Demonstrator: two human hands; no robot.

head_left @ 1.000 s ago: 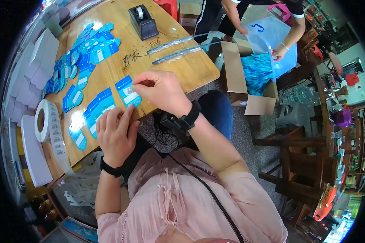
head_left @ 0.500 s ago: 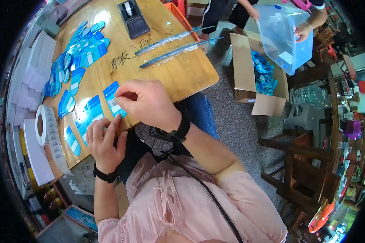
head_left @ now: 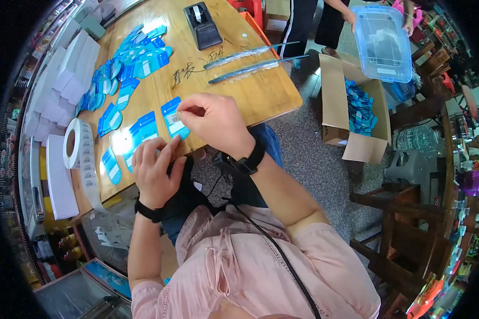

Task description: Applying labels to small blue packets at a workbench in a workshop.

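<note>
A blue rounded card with a white barcode label lies near the table's front edge. Over its right side my right hand is closed in a pinch, thumb and forefinger at the label; anything between the fingertips is too small to make out. My left hand is open, thumb apart, its forefinger touching the card's near end. Left of it several overlapping blue cards lie under glare, partly behind my fingers. A single blue card is farther left. A roll of barcode labels stands at the table's left edge, its strip hanging down.
A large pile of blue cards covers the table's far left, beside stacked white boxes. A black dispenser and two long blue strips lie farther back. Beyond the table, a person holds a clear bin over an open carton.
The whole view has shifted, with the table now farther right. My hands keep their places at the card. The other person's clear bin has turned and moved up.
</note>
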